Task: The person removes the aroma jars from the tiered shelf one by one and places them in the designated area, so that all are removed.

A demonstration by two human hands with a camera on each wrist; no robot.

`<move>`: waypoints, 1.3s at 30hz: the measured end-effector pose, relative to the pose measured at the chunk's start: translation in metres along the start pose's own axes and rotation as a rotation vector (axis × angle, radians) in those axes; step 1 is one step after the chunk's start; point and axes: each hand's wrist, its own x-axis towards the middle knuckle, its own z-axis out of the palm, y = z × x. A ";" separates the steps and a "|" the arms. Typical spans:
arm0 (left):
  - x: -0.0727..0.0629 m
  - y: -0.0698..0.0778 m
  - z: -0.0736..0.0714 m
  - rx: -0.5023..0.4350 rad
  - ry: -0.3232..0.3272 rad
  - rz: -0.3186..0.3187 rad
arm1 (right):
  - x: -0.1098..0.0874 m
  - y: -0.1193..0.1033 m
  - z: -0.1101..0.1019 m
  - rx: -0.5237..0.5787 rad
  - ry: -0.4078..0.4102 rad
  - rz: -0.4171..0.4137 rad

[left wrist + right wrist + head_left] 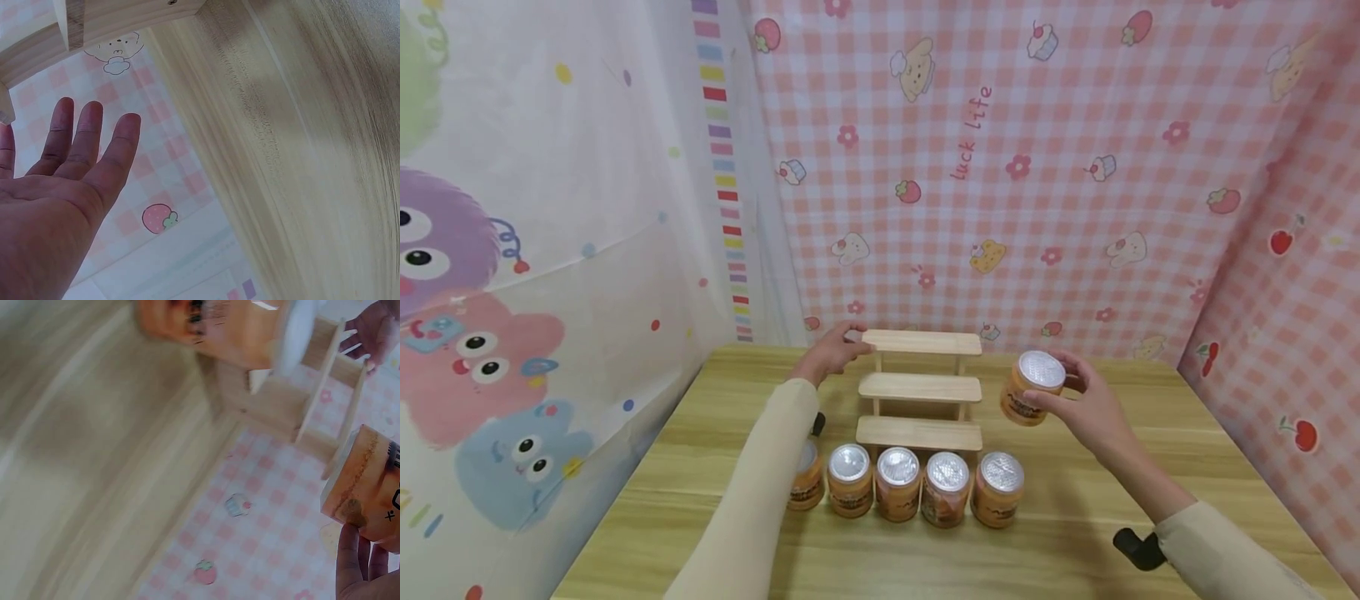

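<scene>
In the head view, a three-step wooden display rack (921, 387) stands on the table. My left hand (831, 348) is at the left end of its top step; in the left wrist view the hand's (69, 187) fingers are extended and spread, one at the rack's wood. My right hand (1093, 408) grips an orange can (1033, 389) with a silver lid, held up to the right of the rack. The right wrist view shows the fingers against the held can (369, 487). Several similar cans (898, 487) stand in a row before the rack, the leftmost partly behind my left sleeve.
Wood-grain table (1075, 533) lies under everything. A pink checked cloth (1000, 208) hangs behind it, and a white cartoon-printed sheet (625, 250) hangs on the left. A black piece (1138, 548) sits by the right cuff.
</scene>
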 end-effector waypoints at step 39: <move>0.001 -0.001 0.000 -0.007 0.002 0.002 | -0.065 0.104 0.013 -0.105 -0.056 0.035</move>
